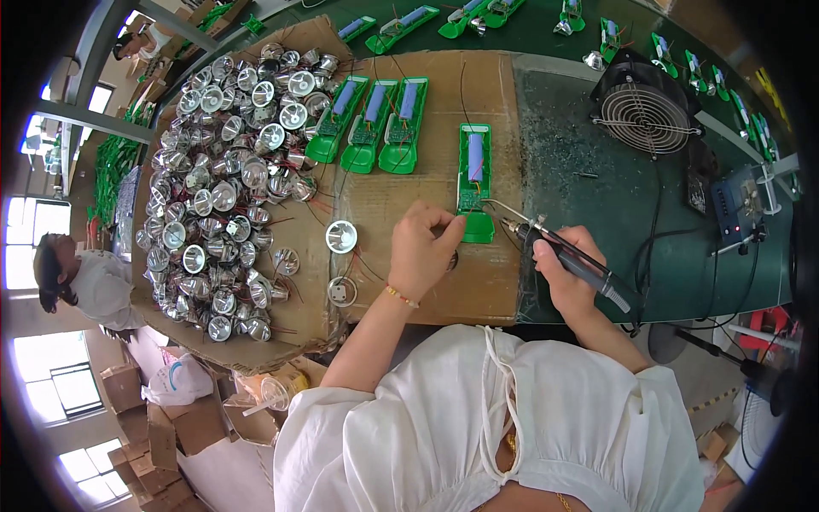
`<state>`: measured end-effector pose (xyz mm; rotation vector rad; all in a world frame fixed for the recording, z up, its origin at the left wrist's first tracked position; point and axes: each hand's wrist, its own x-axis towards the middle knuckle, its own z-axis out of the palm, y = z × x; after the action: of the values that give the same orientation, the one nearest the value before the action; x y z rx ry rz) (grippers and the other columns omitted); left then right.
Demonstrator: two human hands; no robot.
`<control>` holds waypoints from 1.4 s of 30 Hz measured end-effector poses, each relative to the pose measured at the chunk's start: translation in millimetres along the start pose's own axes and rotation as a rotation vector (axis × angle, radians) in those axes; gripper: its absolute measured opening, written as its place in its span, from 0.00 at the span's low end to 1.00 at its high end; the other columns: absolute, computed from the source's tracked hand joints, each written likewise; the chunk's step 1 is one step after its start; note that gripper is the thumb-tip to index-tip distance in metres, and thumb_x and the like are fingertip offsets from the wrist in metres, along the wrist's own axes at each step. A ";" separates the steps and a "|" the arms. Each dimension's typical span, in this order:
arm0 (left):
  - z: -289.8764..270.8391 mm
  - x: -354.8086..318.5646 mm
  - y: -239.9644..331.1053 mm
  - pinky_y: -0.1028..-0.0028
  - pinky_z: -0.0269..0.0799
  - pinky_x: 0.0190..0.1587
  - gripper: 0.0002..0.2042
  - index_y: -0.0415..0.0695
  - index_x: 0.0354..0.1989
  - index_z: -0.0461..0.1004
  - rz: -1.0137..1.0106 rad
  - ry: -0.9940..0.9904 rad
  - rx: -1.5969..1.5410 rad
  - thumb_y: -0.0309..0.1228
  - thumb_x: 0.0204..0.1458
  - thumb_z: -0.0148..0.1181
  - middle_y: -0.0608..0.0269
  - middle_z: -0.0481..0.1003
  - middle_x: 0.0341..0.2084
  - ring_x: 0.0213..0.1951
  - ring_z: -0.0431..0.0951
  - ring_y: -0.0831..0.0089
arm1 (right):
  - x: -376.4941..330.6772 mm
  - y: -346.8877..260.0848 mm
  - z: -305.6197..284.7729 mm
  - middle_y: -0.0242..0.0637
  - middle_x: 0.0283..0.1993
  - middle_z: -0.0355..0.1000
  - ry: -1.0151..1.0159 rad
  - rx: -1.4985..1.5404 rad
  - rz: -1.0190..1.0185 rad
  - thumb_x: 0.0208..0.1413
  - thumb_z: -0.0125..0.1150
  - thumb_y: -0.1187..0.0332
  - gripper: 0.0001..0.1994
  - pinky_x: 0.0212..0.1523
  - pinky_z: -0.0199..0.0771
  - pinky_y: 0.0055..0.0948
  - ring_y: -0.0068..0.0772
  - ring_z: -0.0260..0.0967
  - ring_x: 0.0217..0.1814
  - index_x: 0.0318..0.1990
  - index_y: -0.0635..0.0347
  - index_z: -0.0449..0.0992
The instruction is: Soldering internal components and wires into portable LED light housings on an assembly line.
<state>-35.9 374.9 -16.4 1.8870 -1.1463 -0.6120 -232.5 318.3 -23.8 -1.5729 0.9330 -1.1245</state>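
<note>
A green flashlight housing (476,226) lies open on the cardboard, with a purple battery cell (475,159) and a small green circuit board (472,200) in it. My left hand (421,256) is at the left of its wide lower end, thumb and fingers pinched together. What they pinch is too small to tell; part of a rounded shiny piece (453,259) shows below the fingers. A soldering iron (584,266) with a thin curved feed tube is gripped in my right hand (570,271). Its tip points at the board from the right.
Silver reflectors (223,196) with thin wires are heaped on cardboard at the left. Two loose reflectors (341,236) sit nearer my left hand. Three filled green housings (373,128) stand at the back left, several more along the far edge. A fan (646,115) and a soldering station (737,209) are at the right.
</note>
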 end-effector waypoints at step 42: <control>-3.7 19.9 -0.5 0.67 0.67 0.29 0.12 0.43 0.16 0.76 -0.039 -0.214 0.103 0.37 0.46 0.57 0.58 0.72 0.23 0.27 0.73 0.62 | 8.9 -1.2 8.9 0.34 0.21 0.69 -0.032 0.184 0.238 0.51 0.58 0.70 0.07 0.18 0.62 0.15 0.18 0.64 0.18 0.30 0.63 0.67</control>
<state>-23.6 358.8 -14.7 1.9705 -1.3011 -0.8054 -221.4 312.7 -21.6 -1.2909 0.9399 -0.9846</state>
